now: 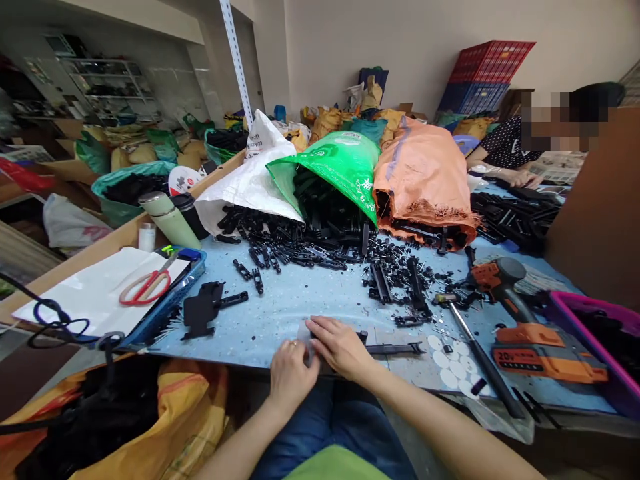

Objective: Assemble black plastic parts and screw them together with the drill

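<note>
At the front edge of the blue table my left hand (294,373) and my right hand (340,347) meet, with fingers bent together around a small translucent piece (303,329) that is mostly hidden. Just right of my right hand lies a long black part (393,349). A black flat bracket with an arm (203,310) rests to the left. Beyond my hands, black clips (257,280) and loose screws (400,257) are heaped before a white sack (250,193), a green sack (340,160) and an orange sack (425,177).
An orange power drill (547,353), a hammer (485,360) and white discs (453,367) lie right, beside a pink crate (590,347). Red scissors (147,287) and a green bottle (170,220) stand left. Another person's hands (523,178) are at the back right.
</note>
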`<action>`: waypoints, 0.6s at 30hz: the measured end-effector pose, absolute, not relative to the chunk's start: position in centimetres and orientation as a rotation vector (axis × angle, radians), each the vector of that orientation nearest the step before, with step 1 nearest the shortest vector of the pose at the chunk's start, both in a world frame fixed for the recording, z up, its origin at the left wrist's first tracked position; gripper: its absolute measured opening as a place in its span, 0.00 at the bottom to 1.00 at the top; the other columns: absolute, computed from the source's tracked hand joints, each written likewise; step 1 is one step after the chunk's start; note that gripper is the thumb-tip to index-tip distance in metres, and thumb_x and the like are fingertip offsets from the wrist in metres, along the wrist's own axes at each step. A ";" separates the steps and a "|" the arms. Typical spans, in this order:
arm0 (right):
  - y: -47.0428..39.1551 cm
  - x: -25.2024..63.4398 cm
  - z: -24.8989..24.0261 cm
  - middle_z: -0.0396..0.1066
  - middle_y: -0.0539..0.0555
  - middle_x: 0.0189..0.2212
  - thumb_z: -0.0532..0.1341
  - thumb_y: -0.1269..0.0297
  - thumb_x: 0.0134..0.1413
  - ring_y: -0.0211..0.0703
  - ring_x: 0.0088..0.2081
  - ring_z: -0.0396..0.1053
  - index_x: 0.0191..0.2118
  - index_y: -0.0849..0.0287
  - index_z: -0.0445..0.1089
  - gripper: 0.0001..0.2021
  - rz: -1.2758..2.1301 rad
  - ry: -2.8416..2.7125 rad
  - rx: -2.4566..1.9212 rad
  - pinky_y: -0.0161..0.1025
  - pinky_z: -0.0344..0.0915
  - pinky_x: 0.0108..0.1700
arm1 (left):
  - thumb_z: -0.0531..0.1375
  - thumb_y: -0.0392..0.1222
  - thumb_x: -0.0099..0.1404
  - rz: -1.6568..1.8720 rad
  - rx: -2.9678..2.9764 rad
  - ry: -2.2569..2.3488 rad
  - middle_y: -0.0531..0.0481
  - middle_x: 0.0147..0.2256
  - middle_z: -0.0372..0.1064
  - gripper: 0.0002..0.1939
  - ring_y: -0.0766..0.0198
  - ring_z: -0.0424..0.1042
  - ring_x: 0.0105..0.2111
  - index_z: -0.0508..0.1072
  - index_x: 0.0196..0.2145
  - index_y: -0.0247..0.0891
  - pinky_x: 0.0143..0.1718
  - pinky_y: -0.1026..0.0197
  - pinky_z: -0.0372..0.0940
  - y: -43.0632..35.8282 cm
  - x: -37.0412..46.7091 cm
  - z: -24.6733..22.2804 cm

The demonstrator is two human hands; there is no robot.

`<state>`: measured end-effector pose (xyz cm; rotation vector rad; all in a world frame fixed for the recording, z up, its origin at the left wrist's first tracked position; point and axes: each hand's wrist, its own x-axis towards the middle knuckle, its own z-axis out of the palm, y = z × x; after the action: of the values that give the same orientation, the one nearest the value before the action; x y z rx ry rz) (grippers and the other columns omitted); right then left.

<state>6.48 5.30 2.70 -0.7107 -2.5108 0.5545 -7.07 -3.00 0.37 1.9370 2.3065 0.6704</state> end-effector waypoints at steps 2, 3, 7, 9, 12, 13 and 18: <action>4.4 6.5 1.6 0.64 0.57 0.52 0.48 0.61 0.62 0.44 0.52 0.62 0.58 0.56 0.57 0.20 0.519 -2.532 -0.733 0.43 0.61 0.52 | 0.53 0.42 0.61 0.461 1.798 2.297 0.46 0.26 0.71 0.11 0.57 0.71 0.31 0.72 0.26 0.37 0.32 0.59 0.62 -3.1 -5.3 0.6; 4.4 6.6 1.1 0.65 0.57 0.51 0.48 0.62 0.63 0.44 0.52 0.62 0.59 0.56 0.56 0.20 0.527 -2.525 -0.739 0.43 0.61 0.52 | 0.52 0.42 0.61 0.400 1.737 2.286 0.45 0.27 0.72 0.13 0.57 0.72 0.31 0.73 0.26 0.36 0.32 0.60 0.62 -2.9 -4.5 0.6; 5.5 6.7 -0.3 0.65 0.55 0.52 0.47 0.64 0.63 0.43 0.50 0.63 0.60 0.53 0.55 0.20 0.601 -2.464 -0.723 0.42 0.62 0.50 | 0.48 0.44 0.64 0.322 1.587 2.307 0.41 0.30 0.74 0.17 0.56 0.73 0.31 0.74 0.31 0.35 0.31 0.60 0.60 -1.9 -3.1 0.4; 5.8 6.6 -0.4 0.67 0.54 0.50 0.47 0.65 0.63 0.42 0.48 0.65 0.59 0.51 0.56 0.19 0.639 -2.433 -0.733 0.42 0.63 0.48 | 0.49 0.44 0.63 0.326 1.616 2.300 0.42 0.30 0.74 0.16 0.56 0.73 0.33 0.74 0.31 0.35 0.32 0.60 0.60 -1.6 -3.2 0.4; 5.8 6.5 -0.2 0.67 0.53 0.48 0.47 0.66 0.63 0.41 0.46 0.65 0.58 0.50 0.57 0.19 0.697 -2.417 -0.742 0.42 0.63 0.47 | 0.52 0.44 0.61 0.303 1.689 2.252 0.43 0.30 0.74 0.14 0.56 0.73 0.33 0.74 0.29 0.36 0.31 0.61 0.60 -1.5 -3.5 0.7; 5.7 6.5 -0.1 0.67 0.52 0.48 0.47 0.66 0.63 0.41 0.46 0.65 0.58 0.49 0.58 0.19 0.705 -2.416 -0.754 0.42 0.63 0.47 | 0.52 0.43 0.61 0.292 1.688 2.255 0.43 0.30 0.74 0.13 0.57 0.73 0.32 0.74 0.29 0.35 0.31 0.61 0.60 -1.4 -3.5 0.8; 5.4 6.5 0.3 0.66 0.53 0.50 0.47 0.65 0.63 0.43 0.46 0.63 0.57 0.48 0.59 0.19 0.691 -2.476 -0.859 0.43 0.62 0.48 | 0.51 0.41 0.62 0.323 1.716 2.267 0.42 0.28 0.74 0.13 0.57 0.73 0.30 0.75 0.29 0.35 0.29 0.61 0.61 -1.5 -3.6 0.7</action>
<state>6.51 5.43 0.26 -0.8587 -2.4760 0.6914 -3.64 -1.50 0.66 1.7160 2.2668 0.3229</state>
